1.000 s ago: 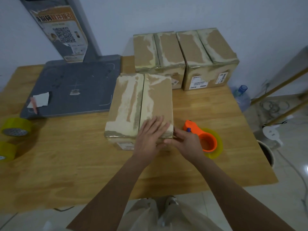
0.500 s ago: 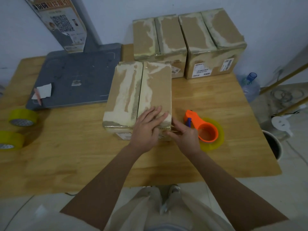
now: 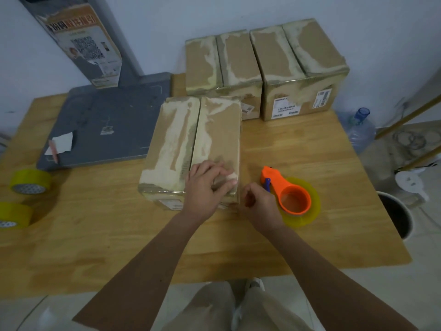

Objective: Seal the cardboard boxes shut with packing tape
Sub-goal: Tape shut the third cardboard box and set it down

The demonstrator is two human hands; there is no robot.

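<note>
Pressure first: keep your left hand (image 3: 206, 191) spread flat on the near box (image 3: 191, 149) at table centre, while your loosely curled, empty right hand (image 3: 261, 206) reaches the tape dispenser (image 3: 290, 194) at its three o'clock.

left hand (image 3: 205, 187) hides the near box (image 3: 191, 149) corner, the tape roll (image 3: 12, 215) at 9 o'clock runs off-frame, and the box labels (image 3: 286, 109) are too tiny to read.
</note>
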